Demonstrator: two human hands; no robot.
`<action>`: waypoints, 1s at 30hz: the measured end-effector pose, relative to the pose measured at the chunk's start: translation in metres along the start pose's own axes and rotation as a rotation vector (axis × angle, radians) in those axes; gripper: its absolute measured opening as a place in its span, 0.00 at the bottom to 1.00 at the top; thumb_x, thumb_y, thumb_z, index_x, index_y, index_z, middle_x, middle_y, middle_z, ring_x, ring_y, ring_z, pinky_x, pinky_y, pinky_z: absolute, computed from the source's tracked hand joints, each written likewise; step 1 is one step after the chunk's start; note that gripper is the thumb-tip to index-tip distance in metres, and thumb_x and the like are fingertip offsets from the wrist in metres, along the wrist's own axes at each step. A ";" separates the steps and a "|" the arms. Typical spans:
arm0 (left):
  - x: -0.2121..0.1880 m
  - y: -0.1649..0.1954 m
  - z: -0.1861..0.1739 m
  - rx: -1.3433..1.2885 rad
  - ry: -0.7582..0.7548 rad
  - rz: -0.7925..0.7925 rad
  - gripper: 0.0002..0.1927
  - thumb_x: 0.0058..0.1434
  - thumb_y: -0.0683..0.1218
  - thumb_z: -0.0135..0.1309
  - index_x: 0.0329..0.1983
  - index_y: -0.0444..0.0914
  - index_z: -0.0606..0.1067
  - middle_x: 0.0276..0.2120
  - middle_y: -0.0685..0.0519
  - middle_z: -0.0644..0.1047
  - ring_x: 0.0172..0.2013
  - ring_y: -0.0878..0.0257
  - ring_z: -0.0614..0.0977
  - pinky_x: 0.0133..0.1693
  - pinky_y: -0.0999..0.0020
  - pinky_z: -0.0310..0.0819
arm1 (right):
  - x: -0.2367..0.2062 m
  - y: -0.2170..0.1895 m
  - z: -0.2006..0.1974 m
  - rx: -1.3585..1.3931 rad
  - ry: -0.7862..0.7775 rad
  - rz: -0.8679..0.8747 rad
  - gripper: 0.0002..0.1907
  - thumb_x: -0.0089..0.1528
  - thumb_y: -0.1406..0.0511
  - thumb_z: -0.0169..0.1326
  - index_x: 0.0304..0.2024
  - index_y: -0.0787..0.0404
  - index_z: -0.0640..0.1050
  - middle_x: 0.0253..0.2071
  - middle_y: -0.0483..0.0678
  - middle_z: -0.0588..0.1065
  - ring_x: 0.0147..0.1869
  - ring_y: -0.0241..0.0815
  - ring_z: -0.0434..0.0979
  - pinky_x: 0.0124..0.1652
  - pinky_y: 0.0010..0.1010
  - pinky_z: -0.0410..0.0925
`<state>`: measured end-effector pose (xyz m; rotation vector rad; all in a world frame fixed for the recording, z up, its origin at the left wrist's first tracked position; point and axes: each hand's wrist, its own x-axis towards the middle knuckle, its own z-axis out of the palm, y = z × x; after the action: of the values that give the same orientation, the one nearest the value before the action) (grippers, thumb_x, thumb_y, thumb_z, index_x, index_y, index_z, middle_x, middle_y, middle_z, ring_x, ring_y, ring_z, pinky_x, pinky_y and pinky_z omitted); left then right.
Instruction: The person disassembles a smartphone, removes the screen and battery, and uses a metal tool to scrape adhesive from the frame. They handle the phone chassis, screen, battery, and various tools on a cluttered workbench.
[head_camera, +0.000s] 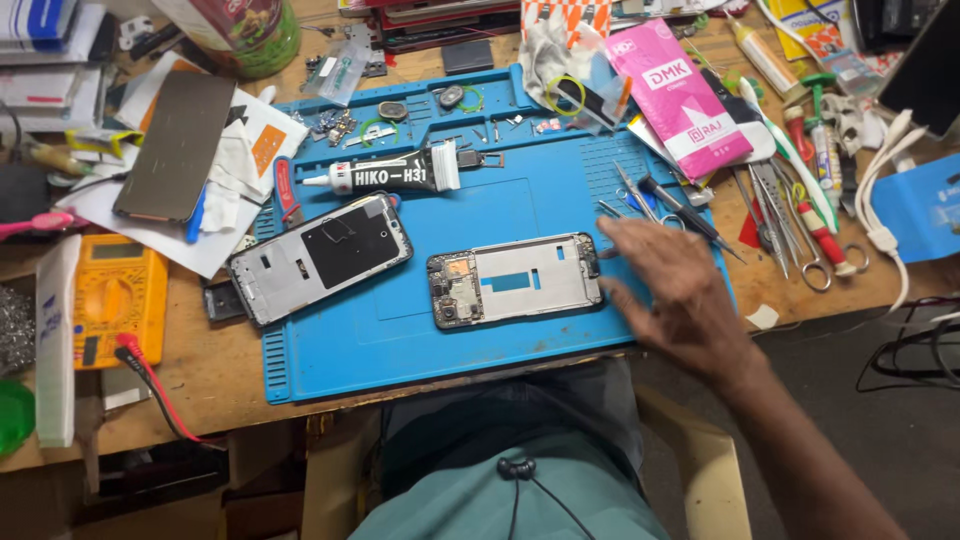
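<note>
My right hand (672, 292) lies flat and open on the right part of the blue repair mat (380, 345), its fingertips beside the right end of an opened phone frame (515, 281) with a bare circuit board at its left end. A second phone body (320, 256) with a black inner plate lies tilted to the left of it. A black glue tube (385, 177) with a white cap rests above them. My left hand is out of sight.
Tweezers (640, 200), scissors (800, 250) and other small tools lie right of the mat, by a pink pouch (680, 95). A yellow multimeter (112, 295) with red leads sits at the left. A dark phone panel (178, 145) rests on papers. White cables (885, 200) trail right.
</note>
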<state>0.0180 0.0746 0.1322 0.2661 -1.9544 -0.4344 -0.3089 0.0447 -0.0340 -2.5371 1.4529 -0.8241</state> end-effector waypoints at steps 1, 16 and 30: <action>0.001 -0.006 0.006 0.011 -0.010 -0.017 0.32 0.61 0.51 0.64 0.66 0.36 0.69 0.61 0.44 0.75 0.61 0.47 0.74 0.62 0.53 0.69 | 0.002 0.006 -0.004 -0.021 -0.027 -0.001 0.27 0.59 0.64 0.60 0.61 0.64 0.76 0.57 0.55 0.76 0.63 0.52 0.73 0.59 0.46 0.63; -0.124 -0.095 0.045 0.559 -0.547 -0.580 0.46 0.54 0.56 0.65 0.70 0.33 0.60 0.62 0.40 0.71 0.65 0.43 0.64 0.62 0.44 0.58 | 0.007 0.033 -0.029 -0.439 -0.017 0.158 0.11 0.65 0.63 0.65 0.50 0.52 0.84 0.47 0.42 0.79 0.59 0.41 0.76 0.58 0.39 0.61; -0.146 -0.100 -0.040 0.884 -0.451 -0.687 0.49 0.51 0.57 0.70 0.72 0.35 0.63 0.63 0.40 0.70 0.64 0.46 0.68 0.63 0.46 0.59 | 0.022 0.004 0.016 0.081 -0.252 -0.069 0.45 0.49 0.51 0.67 0.66 0.58 0.71 0.64 0.53 0.72 0.69 0.53 0.69 0.69 0.49 0.57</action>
<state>0.1127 0.0318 -0.0160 1.5408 -2.3642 -0.0146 -0.2950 0.0215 -0.0397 -2.5327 1.2364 -0.5347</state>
